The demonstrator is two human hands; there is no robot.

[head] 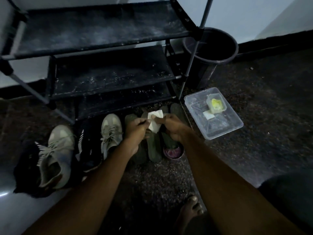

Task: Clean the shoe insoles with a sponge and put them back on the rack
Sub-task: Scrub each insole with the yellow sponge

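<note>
Both hands meet at the middle of the view, arms stretched forward. The left hand (pixel 135 126) and the right hand (pixel 172 128) each pinch an edge of a flat white pad (pixel 155 122) between curled fingers and thumb; whether it is sponge or cloth is unclear.

Nearest, a bare foot (pixel 189 212) rests on the speckled dark floor. Under the hands, dark green insoles (pixel 153 146) lie side by side on the floor, just before the rack's lowest shelf. A small pinkish bowl (pixel 173 152) sits at their right end. To the left stand two pale laced sneakers (pixel 57 156).

Right of the hands is a clear plastic box (pixel 225 129) holding a small tub with something yellow (pixel 216 104). Beyond rises the dusty black shoe rack (pixel 101 33), with a dark bucket (pixel 235 48) beside it.
</note>
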